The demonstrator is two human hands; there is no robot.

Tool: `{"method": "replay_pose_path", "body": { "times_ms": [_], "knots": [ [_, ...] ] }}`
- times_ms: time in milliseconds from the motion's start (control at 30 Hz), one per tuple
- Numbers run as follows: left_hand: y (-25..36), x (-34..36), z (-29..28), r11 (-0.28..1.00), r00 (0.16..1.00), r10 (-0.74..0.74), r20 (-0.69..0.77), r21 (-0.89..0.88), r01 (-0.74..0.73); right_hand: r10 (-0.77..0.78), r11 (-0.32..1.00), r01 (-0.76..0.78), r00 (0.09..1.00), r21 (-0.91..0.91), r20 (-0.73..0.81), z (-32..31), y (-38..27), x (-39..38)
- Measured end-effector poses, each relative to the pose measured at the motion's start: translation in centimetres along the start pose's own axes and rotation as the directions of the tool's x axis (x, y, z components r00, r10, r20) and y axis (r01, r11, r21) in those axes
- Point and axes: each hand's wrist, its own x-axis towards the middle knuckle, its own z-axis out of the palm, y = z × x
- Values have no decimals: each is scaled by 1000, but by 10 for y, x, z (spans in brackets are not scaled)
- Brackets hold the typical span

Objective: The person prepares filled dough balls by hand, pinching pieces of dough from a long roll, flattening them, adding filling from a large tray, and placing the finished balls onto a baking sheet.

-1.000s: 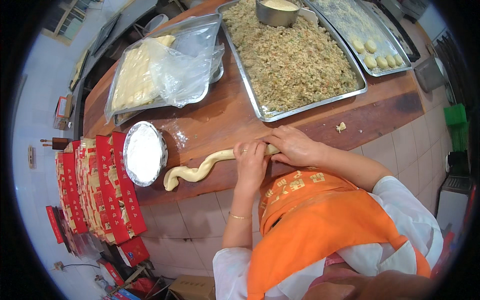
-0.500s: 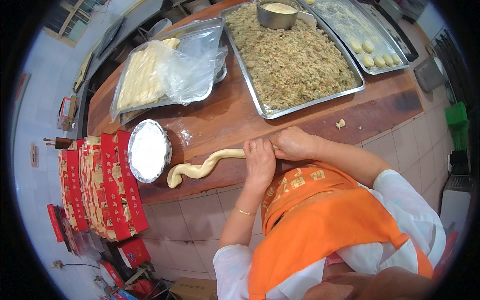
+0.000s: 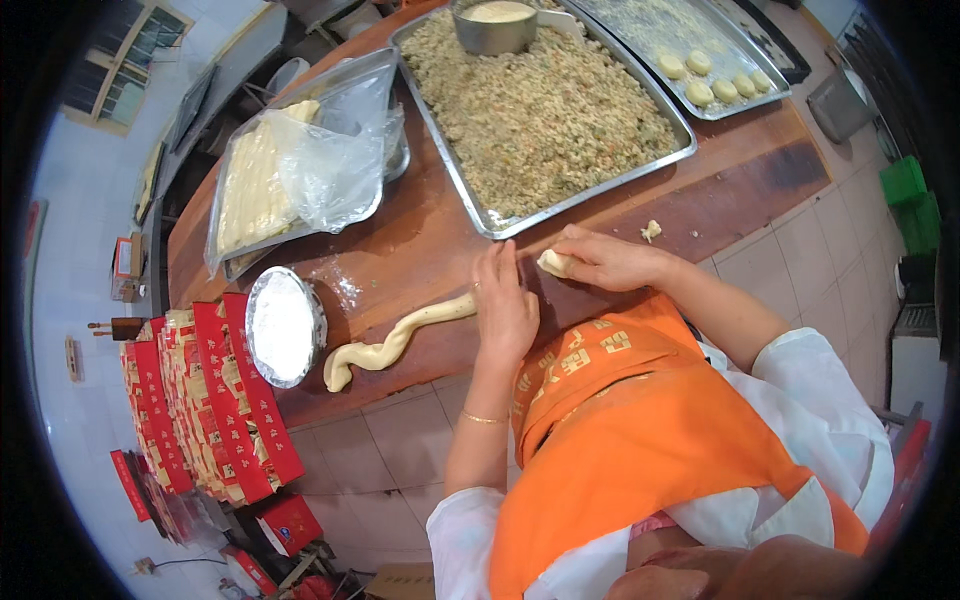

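My left hand rests at the right end of a wavy pale dough rope lying near the table's front edge, its fingers together over that end. My right hand, just to its right, pinches a separate short lump of dough. A foil-covered bowl of white powder sits left of the rope. Beyond my hands is a metal tray heaped with crumbly mixture, and a small dough scrap lies right of my right hand.
A plastic-covered tray of dough strips stands back left, a metal pot of grainy powder on the mixture, a tray with several dough rounds back right. Red packaging stacks are at left, a bucket beyond the table's right edge.
My right hand has come away to the right of my left hand, now with a separated dough piece in its fingers. The view has shifted slightly.
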Motion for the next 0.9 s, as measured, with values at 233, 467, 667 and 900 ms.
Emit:
{"method": "replay_pose_path", "body": {
  "times_ms": [233,467,667,900],
  "knots": [
    [22,-4,43,628,961,-177,214,-726,278,159,972,-185,972,-147,-172,13,3,-28],
    [27,-2,40,953,990,-140,-6,-272,133,-6,767,-336,848,-546,-529,-30,19,-83],
    [26,1,51,988,992,-55,-115,-149,37,-70,956,-77,876,-282,-477,-18,35,-71],
    [15,1,28,919,970,-213,114,-315,238,-306,936,247,923,-250,-234,32,27,-15]
  ]
}}
